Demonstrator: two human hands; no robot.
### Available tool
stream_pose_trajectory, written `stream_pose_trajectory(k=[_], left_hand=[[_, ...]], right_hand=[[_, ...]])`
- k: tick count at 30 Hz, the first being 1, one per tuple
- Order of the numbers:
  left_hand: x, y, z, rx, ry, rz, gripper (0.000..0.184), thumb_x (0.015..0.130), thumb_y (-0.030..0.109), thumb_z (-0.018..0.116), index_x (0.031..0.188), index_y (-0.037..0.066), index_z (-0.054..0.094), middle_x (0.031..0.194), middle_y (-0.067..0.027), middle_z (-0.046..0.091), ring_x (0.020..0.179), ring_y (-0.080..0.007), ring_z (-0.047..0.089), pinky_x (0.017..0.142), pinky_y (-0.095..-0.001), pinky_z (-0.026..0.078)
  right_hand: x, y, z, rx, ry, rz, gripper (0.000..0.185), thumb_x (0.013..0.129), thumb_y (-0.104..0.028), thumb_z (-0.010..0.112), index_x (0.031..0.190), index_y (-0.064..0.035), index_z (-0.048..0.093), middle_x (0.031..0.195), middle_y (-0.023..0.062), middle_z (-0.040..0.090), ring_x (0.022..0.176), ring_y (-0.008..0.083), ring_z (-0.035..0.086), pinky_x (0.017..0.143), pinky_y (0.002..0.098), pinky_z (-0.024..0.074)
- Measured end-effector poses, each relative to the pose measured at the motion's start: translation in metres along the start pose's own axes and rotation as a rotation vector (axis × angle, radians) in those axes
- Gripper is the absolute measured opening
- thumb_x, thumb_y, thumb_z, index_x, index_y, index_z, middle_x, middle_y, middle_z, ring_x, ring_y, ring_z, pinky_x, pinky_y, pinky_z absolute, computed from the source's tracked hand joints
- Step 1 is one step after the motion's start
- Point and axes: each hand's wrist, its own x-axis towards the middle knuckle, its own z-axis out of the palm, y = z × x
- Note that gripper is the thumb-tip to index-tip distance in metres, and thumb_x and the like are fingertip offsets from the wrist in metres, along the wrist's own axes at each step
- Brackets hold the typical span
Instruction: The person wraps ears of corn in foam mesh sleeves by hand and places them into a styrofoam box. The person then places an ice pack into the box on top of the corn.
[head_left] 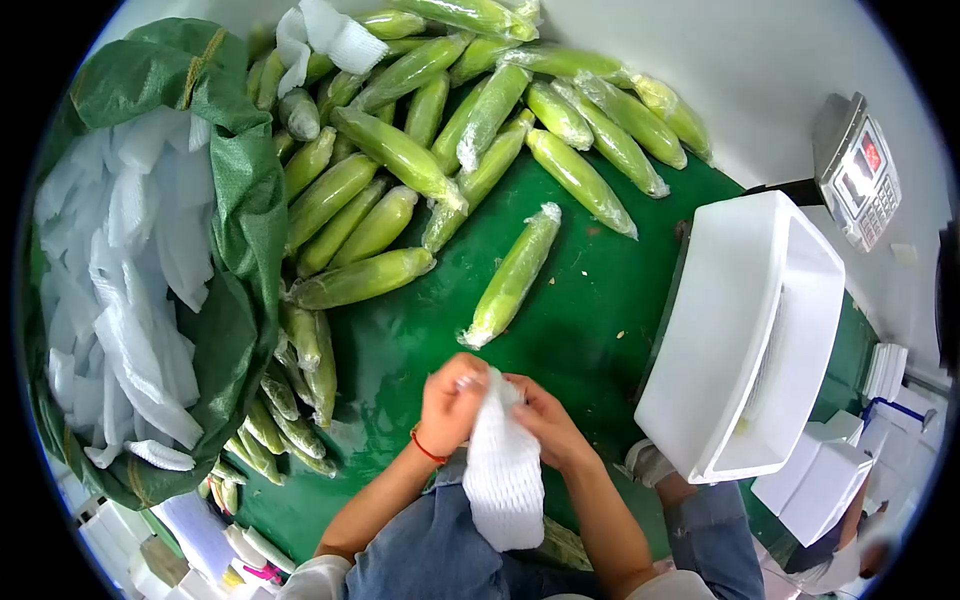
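A white foam net sleeve hangs down in front of my body, its top end between my two hands. My left hand, with a red cord at the wrist, pinches the upper left edge and looks slightly blurred. On the other side, my right hand grips the upper right edge. Just beyond my hands, a single plastic-wrapped ear of corn lies slanted on the green surface, touched by neither hand. Whether anything is inside the sleeve cannot be seen.
Many wrapped corn ears are heaped at the back and left. A green woven sack full of white foam sleeves stands at far left. At right are a white tub and a digital scale display. Another person's leg is beside it.
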Motion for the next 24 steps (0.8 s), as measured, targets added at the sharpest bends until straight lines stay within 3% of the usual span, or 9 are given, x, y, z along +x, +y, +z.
stream_pose_trajectory(k=[2, 4, 6, 8, 11, 13, 14, 18, 24], left_hand=[[0.002, 0.000, -0.007, -0.520, 0.062, -0.382, 0.009, 0.094, 0.014, 0.049, 0.087, 0.011, 0.047, 0.079, 0.0005, 0.053, 0.069, -0.0076, 0.053, 0.061, -0.0222, 0.043], [-0.011, -0.041, -0.012, -0.635, -0.144, -0.489, 0.008, 0.094, 0.016, 0.051, 0.100, 0.010, 0.053, 0.086, -0.0036, 0.060, 0.069, -0.0113, 0.058, 0.062, -0.0246, 0.048], [-0.030, -0.023, -0.014, -0.596, -0.629, -0.837, 0.057, 0.084, 0.012, 0.067, 0.134, 0.003, 0.042, 0.121, -0.0092, 0.058, 0.103, -0.0148, 0.058, 0.091, -0.0296, 0.047], [-0.019, 0.003, -0.014, -0.413, -0.749, -0.805, 0.060, 0.079, 0.007, 0.070, 0.133, 0.002, 0.043, 0.124, -0.0073, 0.056, 0.111, -0.0150, 0.054, 0.097, -0.0329, 0.044], [0.037, 0.000, -0.032, -0.490, -0.133, -0.653, 0.022, 0.077, -0.003, 0.058, 0.099, -0.001, 0.060, 0.092, -0.0064, 0.066, 0.081, -0.0164, 0.062, 0.074, -0.0292, 0.052], [0.077, -0.041, -0.045, 0.593, -0.229, -0.230, 0.025, 0.076, 0.000, 0.060, 0.101, 0.000, 0.056, 0.095, -0.0080, 0.067, 0.080, -0.0190, 0.064, 0.069, -0.0337, 0.050], [0.090, -0.060, -0.044, 0.429, -0.209, -0.410, 0.039, 0.080, 0.004, 0.061, 0.117, -0.001, 0.051, 0.107, -0.0108, 0.065, 0.093, -0.0165, 0.062, 0.079, -0.0323, 0.050], [0.063, -0.014, -0.009, 0.163, -0.427, -0.175, 0.051, 0.088, -0.002, 0.043, 0.139, 0.001, 0.038, 0.131, -0.0105, 0.052, 0.118, -0.0176, 0.048, 0.102, -0.0285, 0.036], [0.028, 0.047, 0.007, 0.193, -0.173, -0.266, 0.030, 0.088, -0.004, 0.041, 0.110, -0.004, 0.061, 0.098, -0.0084, 0.067, 0.091, -0.0122, 0.060, 0.082, -0.0251, 0.048]], right_hand=[[0.000, 0.012, -0.003, -0.107, 0.043, -0.137, 0.018, 0.089, -0.013, 0.056, 0.105, -0.0049, 0.051, 0.101, 0.0030, 0.055, 0.098, 0.0124, 0.055, 0.091, 0.0307, 0.0428], [0.006, 0.009, -0.002, 0.540, 0.210, -0.157, 0.004, 0.090, -0.011, 0.052, 0.090, -0.0072, 0.051, 0.092, 0.0027, 0.054, 0.089, 0.0132, 0.055, 0.083, 0.0300, 0.0456], [0.004, -0.011, -0.011, 0.598, 0.144, -0.045, 0.011, 0.092, -0.017, 0.050, 0.084, -0.0106, 0.048, 0.079, 0.0010, 0.051, 0.076, 0.0118, 0.053, 0.072, 0.0292, 0.0469], [0.009, -0.001, -0.027, 0.165, 0.111, -0.017, 0.011, 0.090, -0.019, 0.056, 0.090, -0.0093, 0.051, 0.080, 0.0002, 0.055, 0.076, 0.0109, 0.054, 0.071, 0.0267, 0.0456], [0.027, 0.000, -0.037, -0.569, 0.060, -0.107, 0.032, 0.084, -0.015, 0.066, 0.113, -0.0046, 0.056, 0.097, 0.0045, 0.064, 0.085, 0.0103, 0.057, 0.074, 0.0289, 0.0461], [0.059, -0.007, -0.031, -0.914, 0.319, -0.131, 0.039, 0.085, -0.012, 0.062, 0.123, -0.0059, 0.052, 0.111, 0.0122, 0.063, 0.093, 0.0139, 0.059, 0.083, 0.0309, 0.0460], [0.078, 0.001, -0.035, -0.995, 0.420, -0.259, 0.045, 0.085, -0.010, 0.062, 0.128, -0.0070, 0.049, 0.117, 0.0149, 0.061, 0.096, 0.0151, 0.058, 0.086, 0.0315, 0.0458], [0.075, -0.006, -0.007, 0.059, 0.278, -0.545, 0.062, 0.089, -0.011, 0.059, 0.144, -0.0122, 0.030, 0.126, 0.0099, 0.050, 0.109, 0.0175, 0.054, 0.095, 0.0308, 0.0435], [0.013, -0.006, 0.015, 0.032, 0.309, -0.457, 0.048, 0.088, -0.019, 0.063, 0.129, -0.0018, 0.045, 0.117, 0.0079, 0.056, 0.105, 0.0127, 0.054, 0.089, 0.0262, 0.0434]])
